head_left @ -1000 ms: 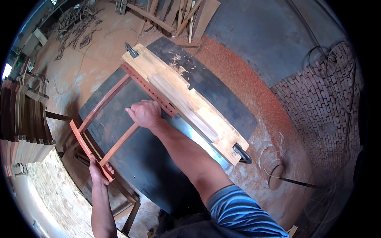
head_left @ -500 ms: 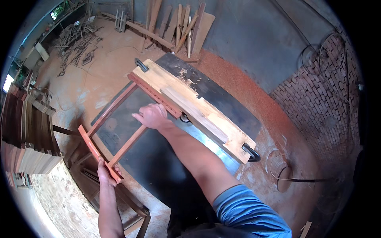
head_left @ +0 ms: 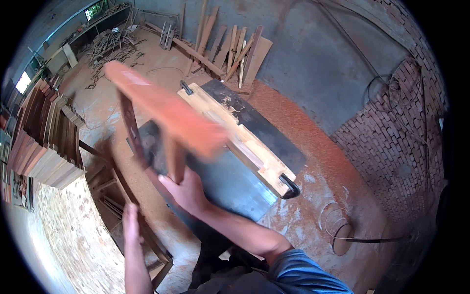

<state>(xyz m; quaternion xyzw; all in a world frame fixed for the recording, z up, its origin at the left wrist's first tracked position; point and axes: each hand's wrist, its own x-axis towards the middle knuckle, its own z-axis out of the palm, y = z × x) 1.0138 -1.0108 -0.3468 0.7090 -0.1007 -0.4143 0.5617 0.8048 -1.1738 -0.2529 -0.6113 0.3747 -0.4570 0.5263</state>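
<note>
A reddish wooden frame (head_left: 171,112) of joined rails is tilted up above the machine table (head_left: 240,181), its broad top rail smeared by motion. My right hand (head_left: 188,191) is closed around one of its lighter rails, holding the frame up. Apart from the frame, my left hand (head_left: 131,223) hovers by the near left side of the table, fingers stretched out and nothing in them. Across the dark metal table runs a pale wooden fence (head_left: 276,169), fixed by a black clamp (head_left: 290,186) at the near end and another clamp (head_left: 186,88) at the far end.
Stacked boards (head_left: 54,127) stand at the left, above a dark wooden rack (head_left: 110,188). Long timber pieces (head_left: 257,61) lean on the far wall, with a scrap heap (head_left: 115,49) to their left. Piled bricks (head_left: 387,132) and a round disc (head_left: 342,240) lie to the right.
The frame has come off the table and the fence, swung upward and turned in my right hand. My left hand has let go of its near rail.
</note>
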